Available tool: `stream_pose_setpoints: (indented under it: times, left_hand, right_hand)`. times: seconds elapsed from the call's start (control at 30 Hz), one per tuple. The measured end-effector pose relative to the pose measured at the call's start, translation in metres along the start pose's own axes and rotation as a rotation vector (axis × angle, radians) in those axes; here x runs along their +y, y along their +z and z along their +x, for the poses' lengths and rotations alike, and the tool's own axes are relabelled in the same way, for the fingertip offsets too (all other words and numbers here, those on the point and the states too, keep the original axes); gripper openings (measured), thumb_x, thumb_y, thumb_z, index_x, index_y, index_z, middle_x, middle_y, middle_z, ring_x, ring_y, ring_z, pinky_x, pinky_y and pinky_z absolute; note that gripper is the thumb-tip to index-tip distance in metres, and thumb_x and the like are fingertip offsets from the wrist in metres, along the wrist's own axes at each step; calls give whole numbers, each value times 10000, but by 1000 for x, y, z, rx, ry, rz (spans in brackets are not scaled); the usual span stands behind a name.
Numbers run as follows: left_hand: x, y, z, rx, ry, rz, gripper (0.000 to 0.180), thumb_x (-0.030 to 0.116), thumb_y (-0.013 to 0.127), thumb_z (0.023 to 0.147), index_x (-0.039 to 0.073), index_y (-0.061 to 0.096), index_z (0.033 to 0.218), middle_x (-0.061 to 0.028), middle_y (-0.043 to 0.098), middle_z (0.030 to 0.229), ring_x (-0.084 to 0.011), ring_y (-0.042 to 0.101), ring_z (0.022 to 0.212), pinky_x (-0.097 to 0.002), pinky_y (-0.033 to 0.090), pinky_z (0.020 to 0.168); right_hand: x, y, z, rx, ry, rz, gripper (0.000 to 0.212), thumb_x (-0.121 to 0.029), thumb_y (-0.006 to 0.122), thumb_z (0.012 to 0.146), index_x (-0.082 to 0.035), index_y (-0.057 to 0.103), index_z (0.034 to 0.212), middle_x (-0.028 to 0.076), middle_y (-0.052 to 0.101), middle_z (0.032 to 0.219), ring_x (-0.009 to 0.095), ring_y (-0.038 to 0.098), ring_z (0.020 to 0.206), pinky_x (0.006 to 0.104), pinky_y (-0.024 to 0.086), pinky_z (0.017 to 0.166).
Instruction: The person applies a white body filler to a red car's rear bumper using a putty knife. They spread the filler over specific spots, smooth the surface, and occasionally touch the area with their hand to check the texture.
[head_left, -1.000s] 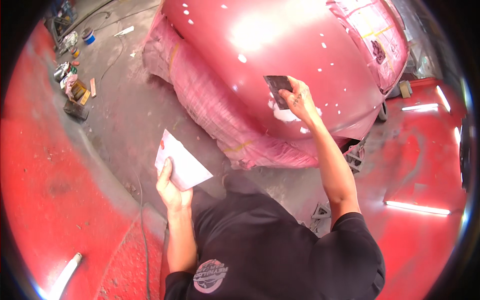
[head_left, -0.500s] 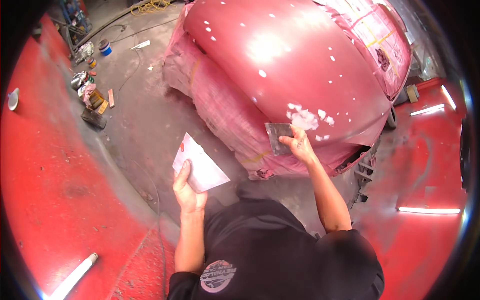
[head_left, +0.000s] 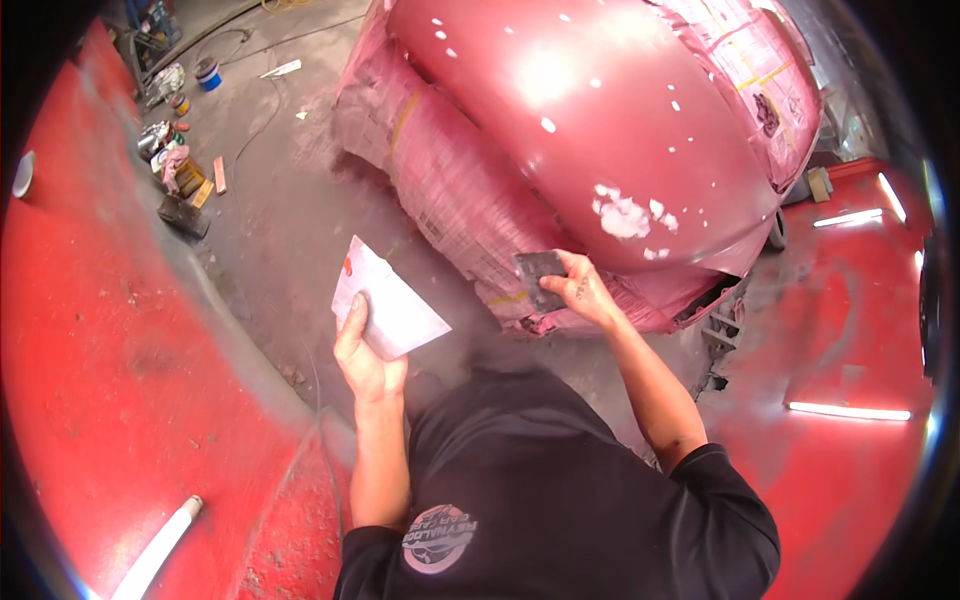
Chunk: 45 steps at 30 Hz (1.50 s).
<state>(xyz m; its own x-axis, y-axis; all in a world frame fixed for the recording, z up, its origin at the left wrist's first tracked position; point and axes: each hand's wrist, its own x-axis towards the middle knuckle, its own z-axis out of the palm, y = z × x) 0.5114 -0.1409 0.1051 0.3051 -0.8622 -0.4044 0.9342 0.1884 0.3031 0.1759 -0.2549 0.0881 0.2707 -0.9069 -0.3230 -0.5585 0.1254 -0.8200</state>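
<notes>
My left hand (head_left: pixel 372 362) is wrapped under a pale, flat filler board (head_left: pixel 398 308), its thumb on top; a small red smear marks the board's upper corner. Pinched in my right hand (head_left: pixel 588 292) is a dark rectangular putty spreader (head_left: pixel 532 268), held in the air to the right of the board and apart from it. Beyond stands a car's red hood (head_left: pixel 590 140) with a matte look. White filler patches (head_left: pixel 625 217) lie near its closest corner, and several small white spots dot the rest. Pinkish masking sheet (head_left: pixel 440 190) covers the car's side.
Red walls (head_left: pixel 100 330) curve along the left and right, with lit tube lamps (head_left: pixel 850 411). On the floor at far left are a blue can (head_left: pixel 208 75), a dark block (head_left: pixel 184 216) and assorted cans and rags. A thin cable (head_left: pixel 262 140) crosses the floor.
My right hand with the spreader has drawn back from the white patches, leftward toward the board. The board stays in my left hand at nearly the same tilt. The view has shifted slightly.
</notes>
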Motion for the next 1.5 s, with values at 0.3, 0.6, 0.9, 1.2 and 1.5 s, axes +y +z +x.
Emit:
stream_pose_setpoints:
  times: [0.3, 0.6, 0.9, 1.2, 1.5]
  left_hand:
    - [-10, 17, 31, -6, 18, 12, 427, 109, 630, 992, 36, 563, 1408, -92, 673, 1281, -247, 649, 1180, -428, 511, 1046]
    - [-24, 67, 64, -58, 67, 143, 416, 155, 665, 996, 42, 570, 1384, -71, 678, 1265, -226, 658, 1167, -423, 530, 1032]
    - [-44, 103, 98, 5, 103, 157, 381, 155, 626, 1018, 58, 569, 1381, -85, 682, 1250, -237, 676, 1130, -440, 557, 992]
    - [-35, 112, 148, -54, 72, 202, 418, 174, 624, 1031, 29, 550, 1415, -94, 669, 1313, -235, 656, 1192, -431, 519, 1065]
    - [14, 135, 245, -70, -35, 275, 420, 184, 636, 1025, 49, 555, 1415, -80, 657, 1309, -237, 637, 1191, -434, 508, 1050]
  right_hand:
    - [-56, -6, 10, -73, 31, 101, 297, 25, 602, 895, 63, 643, 1186, 91, 733, 987, 137, 666, 914, 326, 540, 830]
    - [-20, -4, 64, -142, -32, 188, 338, -37, 660, 877, 65, 658, 1199, 100, 732, 1046, 152, 649, 992, 342, 512, 894]
    - [-69, -31, 108, -315, 89, 418, 348, -34, 641, 905, 34, 663, 1246, 115, 727, 1115, 174, 636, 1055, 352, 488, 951]
    - [-60, -18, 140, -272, 48, 362, 365, -78, 684, 896, 15, 667, 1248, 131, 734, 1122, 197, 651, 1066, 372, 494, 961]
    - [-94, 12, 187, -34, 63, 383, 384, -79, 676, 884, 16, 662, 1256, 128, 735, 1135, 188, 653, 1061, 371, 497, 959]
